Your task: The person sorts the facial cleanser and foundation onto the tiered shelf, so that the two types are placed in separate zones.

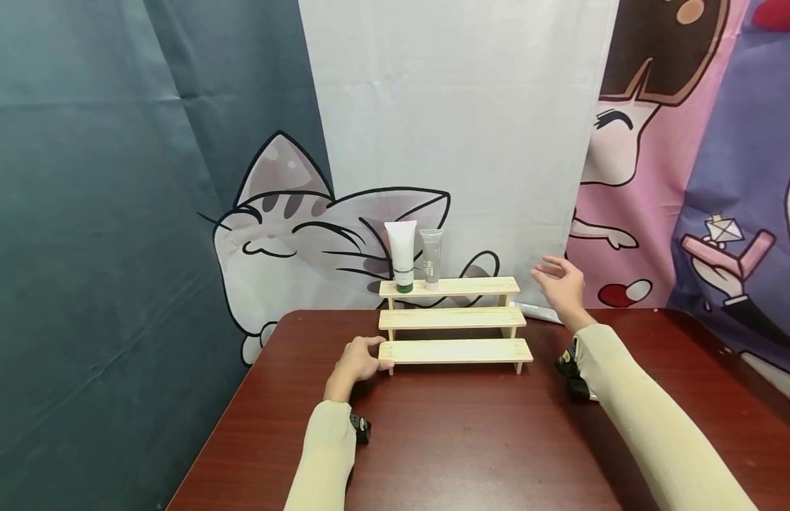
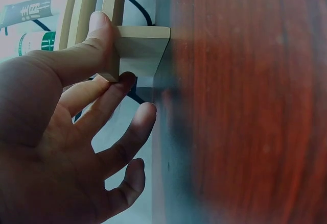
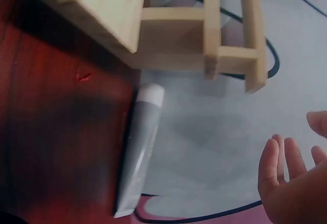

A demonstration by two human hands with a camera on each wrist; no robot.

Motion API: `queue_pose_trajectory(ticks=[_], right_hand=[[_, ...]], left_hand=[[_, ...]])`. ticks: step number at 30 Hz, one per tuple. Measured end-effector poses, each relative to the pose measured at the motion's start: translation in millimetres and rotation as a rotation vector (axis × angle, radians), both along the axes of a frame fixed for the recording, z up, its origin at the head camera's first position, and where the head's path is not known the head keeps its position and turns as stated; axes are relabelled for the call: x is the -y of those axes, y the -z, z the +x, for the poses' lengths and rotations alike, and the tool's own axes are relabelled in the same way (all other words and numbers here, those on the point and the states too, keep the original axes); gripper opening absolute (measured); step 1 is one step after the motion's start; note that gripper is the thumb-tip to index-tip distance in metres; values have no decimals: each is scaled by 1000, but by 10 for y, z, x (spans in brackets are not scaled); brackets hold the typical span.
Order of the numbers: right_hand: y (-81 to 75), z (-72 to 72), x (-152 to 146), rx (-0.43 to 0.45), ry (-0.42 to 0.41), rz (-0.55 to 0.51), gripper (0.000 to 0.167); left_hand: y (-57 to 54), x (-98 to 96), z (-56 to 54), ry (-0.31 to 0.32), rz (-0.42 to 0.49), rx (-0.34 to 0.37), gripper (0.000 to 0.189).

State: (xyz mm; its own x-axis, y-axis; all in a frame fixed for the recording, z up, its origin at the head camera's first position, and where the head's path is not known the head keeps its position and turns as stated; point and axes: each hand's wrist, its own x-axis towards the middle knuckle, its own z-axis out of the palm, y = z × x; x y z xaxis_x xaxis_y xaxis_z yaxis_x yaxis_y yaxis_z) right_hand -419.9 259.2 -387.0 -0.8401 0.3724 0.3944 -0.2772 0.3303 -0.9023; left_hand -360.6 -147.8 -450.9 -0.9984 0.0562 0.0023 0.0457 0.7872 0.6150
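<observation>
Step in hand looks like steadying the wooden rack (image 1: 455,319) from its left end. Left hand (image 1: 356,360) has the lowest board (image 1: 458,350) pinched there, thumb toward the front edge, fingertips by the rear corner. To do it well: light pinch, push level along the board, no lift, or the rack could rock. White tube (image 1: 402,255) and grey tube (image 1: 431,259) stand upright on the left half of the rack's top board (image 1: 478,286), likely topple risk, so any nudge should be slow

Right hand (image 1: 561,287) is released, fingers loosely bent, nothing in it, out past the rack's right end; best kept wide of that end

Thing vs grip: the rack's left end sits inside the left hand's pinch, the rest of it runs off to the right. Right hand is apart from the rack. Lying tube (image 3: 140,147) is by the rack's right end, toward the rear, lower than the right hand, cap end nearest the rack; can't tell if they touch
</observation>
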Motion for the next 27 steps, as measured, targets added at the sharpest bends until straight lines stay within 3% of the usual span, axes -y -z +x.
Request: queue_pose_trajectory(ticks=[17,27], right_hand=[[275,-23,-155,145,219,31,58],[341,-8,-170,298,211,31,58]], left_hand=[[-18,3,1,8,9,-7,61],[2,5,-1,1,2,1,60]])
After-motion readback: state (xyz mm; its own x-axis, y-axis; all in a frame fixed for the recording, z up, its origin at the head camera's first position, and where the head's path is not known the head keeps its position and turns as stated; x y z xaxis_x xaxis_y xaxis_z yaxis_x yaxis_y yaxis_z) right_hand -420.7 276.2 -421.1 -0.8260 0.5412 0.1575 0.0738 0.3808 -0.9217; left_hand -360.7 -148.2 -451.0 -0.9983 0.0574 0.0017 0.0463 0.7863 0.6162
